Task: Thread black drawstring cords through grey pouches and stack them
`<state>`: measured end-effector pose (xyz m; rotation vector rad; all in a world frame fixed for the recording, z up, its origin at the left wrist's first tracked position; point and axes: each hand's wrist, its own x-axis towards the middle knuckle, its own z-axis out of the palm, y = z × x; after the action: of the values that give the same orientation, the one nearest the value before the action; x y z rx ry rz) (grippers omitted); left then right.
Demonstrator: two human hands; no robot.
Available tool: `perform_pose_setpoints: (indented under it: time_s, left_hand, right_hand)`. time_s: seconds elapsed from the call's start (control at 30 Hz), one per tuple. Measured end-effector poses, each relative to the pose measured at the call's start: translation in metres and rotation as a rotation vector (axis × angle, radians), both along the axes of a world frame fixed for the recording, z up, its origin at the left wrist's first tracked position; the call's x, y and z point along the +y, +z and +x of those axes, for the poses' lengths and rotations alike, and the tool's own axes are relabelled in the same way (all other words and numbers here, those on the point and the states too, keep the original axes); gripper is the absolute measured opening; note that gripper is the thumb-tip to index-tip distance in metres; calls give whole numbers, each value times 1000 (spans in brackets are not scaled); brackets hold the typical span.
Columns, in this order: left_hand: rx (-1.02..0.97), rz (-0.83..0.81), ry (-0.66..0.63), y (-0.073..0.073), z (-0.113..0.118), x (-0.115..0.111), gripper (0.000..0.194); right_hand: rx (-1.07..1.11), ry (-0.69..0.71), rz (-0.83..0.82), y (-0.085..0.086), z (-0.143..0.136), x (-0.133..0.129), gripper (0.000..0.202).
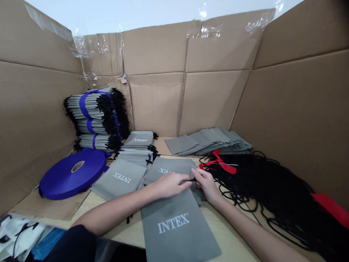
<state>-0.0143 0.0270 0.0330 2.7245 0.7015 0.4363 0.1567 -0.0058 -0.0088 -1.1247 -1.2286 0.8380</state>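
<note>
A grey pouch (181, 239) printed INTEX hangs over the table's front edge, its top end under my hands. My left hand (172, 184) is closed at that top end, fingers pinched on a short black cord (192, 180). Close beside it on the right, my right hand (207, 183) pinches the same cord between thumb and fingers. Part of the cord is hidden by the fingers. Behind my hands lies another grey pouch (161, 167), partly covered by my left hand. One more printed pouch (121, 178) lies flat to the left.
Black cords (268, 185) with red ties (221, 163) heap on the right. Flat grey pouches (209, 140) are fanned at the back. Purple-strapped pouch bundles (94, 118) and a purple strap roll (73, 174) stand left. Cardboard walls (156, 105) enclose the table.
</note>
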Motion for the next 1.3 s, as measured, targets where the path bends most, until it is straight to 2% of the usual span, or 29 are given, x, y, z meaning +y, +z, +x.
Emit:
perform_pose_setpoints:
  time_s: [0.13,0.2,0.3,0.43,0.5,0.6,0.7,0.8,0.87,0.93,1.1,1.2,1.3]
  left_hand:
    - [-71,-39,0,2,-1,0,31]
    - [-102,-54,27,3,-2,-1,30]
    - [-105,-67,49,4,-3,0,26]
    - [-99,-100,13,3,-2,1,25]
    - [-85,-103,2,3,-2,0,24]
    - [-83,-94,-7,6,-2,-2,22]
    - [-157,-157,-25,10,-1,-5,18]
    - [-308,-418,-192,12,2,-6,9]
    - [-407,-628,-299,12,3,-6,13]
    - [-459,-776,-339,12,4,-5,18]
    - [-491,-954,-400,16,4,-7,32]
    - [-521,-1013,-464,26,7,-15,39]
    - [-529,-1004,-519,34,11,-26,40]
  right_hand:
    - [48,33,-17,0,-1,0,44]
    - [-15,67,-19,3,-2,-5,43]
    - [-226,72,20,9,-2,-11,40]
    - [-678,-26,122,16,4,-16,32]
    - [-777,24,115,20,7,-16,28]
    - [-608,160,73,22,8,-15,29]
    - [-298,189,0,19,2,-16,31]
    - [127,237,-125,14,-12,-20,33]
    - [379,235,-180,12,-22,-25,32]
    - [527,228,-208,12,-31,-29,30]
    - [677,298,-212,20,-37,-36,29]
    - [654,382,-174,27,-29,-42,27]
    - [583,482,-130,33,-18,-50,31]
